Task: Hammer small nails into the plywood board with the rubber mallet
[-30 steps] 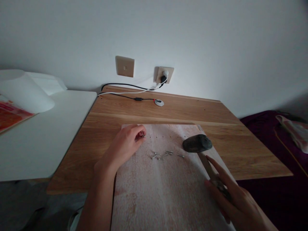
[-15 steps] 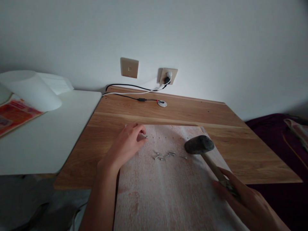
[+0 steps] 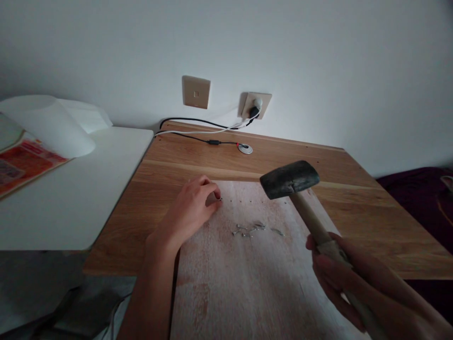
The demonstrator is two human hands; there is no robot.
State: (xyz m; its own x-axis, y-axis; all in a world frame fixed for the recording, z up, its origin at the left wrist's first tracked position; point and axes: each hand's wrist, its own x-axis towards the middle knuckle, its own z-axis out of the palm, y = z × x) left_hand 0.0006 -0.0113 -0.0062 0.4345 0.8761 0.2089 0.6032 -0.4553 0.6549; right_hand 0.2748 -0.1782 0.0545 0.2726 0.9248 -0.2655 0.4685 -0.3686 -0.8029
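On wooden desk (image 3: 357,203), whitewashed board (image 3: 247,278)

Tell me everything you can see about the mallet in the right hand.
The mallet has a dark, dull, barrel-shaped head that looks like rubber, scuffed grey, on a pale round wooden handle. The right hand grips the handle's lower end. It is held in the air over the whitewashed board, head roughly level, handle slanting down to the right; nothing else touches it.

Black and white cables (image 3: 193,137) run from a wall socket (image 3: 255,105) across the table (image 3: 354,189); a rolled white sheet (image 3: 53,125) lies left.
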